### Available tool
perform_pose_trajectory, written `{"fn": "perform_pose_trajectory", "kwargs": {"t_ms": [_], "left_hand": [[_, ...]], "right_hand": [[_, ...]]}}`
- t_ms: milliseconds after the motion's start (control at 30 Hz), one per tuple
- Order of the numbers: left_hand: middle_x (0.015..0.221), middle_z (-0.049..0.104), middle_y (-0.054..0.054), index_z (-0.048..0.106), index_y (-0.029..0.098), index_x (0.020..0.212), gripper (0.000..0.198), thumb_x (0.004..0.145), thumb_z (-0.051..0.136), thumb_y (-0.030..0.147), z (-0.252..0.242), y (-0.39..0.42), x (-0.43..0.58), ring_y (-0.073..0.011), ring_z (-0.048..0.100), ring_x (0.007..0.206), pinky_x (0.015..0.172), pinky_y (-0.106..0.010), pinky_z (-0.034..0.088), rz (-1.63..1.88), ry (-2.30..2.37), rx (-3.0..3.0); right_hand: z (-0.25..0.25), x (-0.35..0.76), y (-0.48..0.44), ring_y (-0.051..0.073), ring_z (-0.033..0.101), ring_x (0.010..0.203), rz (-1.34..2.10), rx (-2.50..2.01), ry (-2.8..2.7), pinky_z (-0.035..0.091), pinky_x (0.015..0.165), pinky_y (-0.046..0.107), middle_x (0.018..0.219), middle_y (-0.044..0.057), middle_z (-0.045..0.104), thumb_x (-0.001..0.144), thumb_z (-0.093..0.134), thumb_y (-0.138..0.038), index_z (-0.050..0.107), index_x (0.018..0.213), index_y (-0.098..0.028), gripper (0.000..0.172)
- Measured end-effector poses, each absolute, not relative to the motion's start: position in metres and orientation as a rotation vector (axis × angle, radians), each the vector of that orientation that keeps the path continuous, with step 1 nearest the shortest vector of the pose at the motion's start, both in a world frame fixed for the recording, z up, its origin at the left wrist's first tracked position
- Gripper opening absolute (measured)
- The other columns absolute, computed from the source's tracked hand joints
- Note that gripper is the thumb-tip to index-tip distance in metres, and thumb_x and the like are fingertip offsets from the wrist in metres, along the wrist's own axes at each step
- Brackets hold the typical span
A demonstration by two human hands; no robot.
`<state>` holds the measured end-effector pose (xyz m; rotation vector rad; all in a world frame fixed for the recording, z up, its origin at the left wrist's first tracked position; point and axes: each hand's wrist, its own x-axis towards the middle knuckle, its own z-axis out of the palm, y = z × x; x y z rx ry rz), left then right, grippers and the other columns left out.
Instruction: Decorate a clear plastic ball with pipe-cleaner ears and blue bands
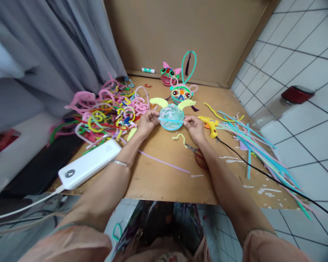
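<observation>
A clear round ball [171, 112] with a blue pipe cleaner around its lower edge is held between my two hands. Another blue pipe cleaner [171, 119] runs across its front. Two pale yellow fuzzy pieces [186, 104] stick out from its top like horns. My left hand [149, 122] pinches at the ball's left side, fingers closed near the end of the blue strip. At the right side, my right hand [193, 126] pinches the strip's other end. Below the ball lies a curled yellow pipe cleaner [180, 137], touching scissors [197, 154] partly hidden by my right forearm.
Tangled pipe cleaners [104, 109] pile up on the left, behind a white power bank [90, 163]. To the right are a yellow glue gun [211, 125] with a black cord and straight pipe cleaners [262, 156]. Two decorated balls [181, 94] and a glue stick [148, 70] sit behind.
</observation>
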<state>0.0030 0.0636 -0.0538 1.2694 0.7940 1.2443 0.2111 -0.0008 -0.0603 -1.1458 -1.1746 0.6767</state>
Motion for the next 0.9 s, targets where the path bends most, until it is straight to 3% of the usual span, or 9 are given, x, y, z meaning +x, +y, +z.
{"fn": "perform_pose_trajectory", "kwargs": {"t_ms": [267, 900], "left_hand": [[0.075, 0.067, 0.001, 0.058, 0.016, 0.075, 0.032, 0.05, 0.078, 0.014, -0.052, 0.065, 0.004, -0.0129, 0.064, 0.075, 0.082, -0.029, 0.052, 1.237, 0.786, 1.203], [0.07, 0.066, 0.002, 0.059, 0.012, 0.075, 0.032, 0.053, 0.08, 0.003, -0.053, 0.074, 0.0, -0.0104, 0.065, 0.069, 0.078, -0.028, 0.053, 1.148, 0.599, 1.242]], "right_hand": [[-0.059, 0.213, -0.005, 0.021, 0.068, 0.087, 0.696, -1.132, -1.131, 0.052, 0.085, 0.037, 0.085, 0.003, 0.073, 0.062, 0.073, -0.028, 0.061, 0.063, -0.022, 0.014], [-0.062, 0.219, -0.01, 0.021, 0.066, 0.087, 0.591, -1.231, -1.221, 0.052, 0.085, 0.037, 0.083, 0.003, 0.07, 0.061, 0.073, -0.029, 0.059, 0.064, -0.022, 0.016]]}}
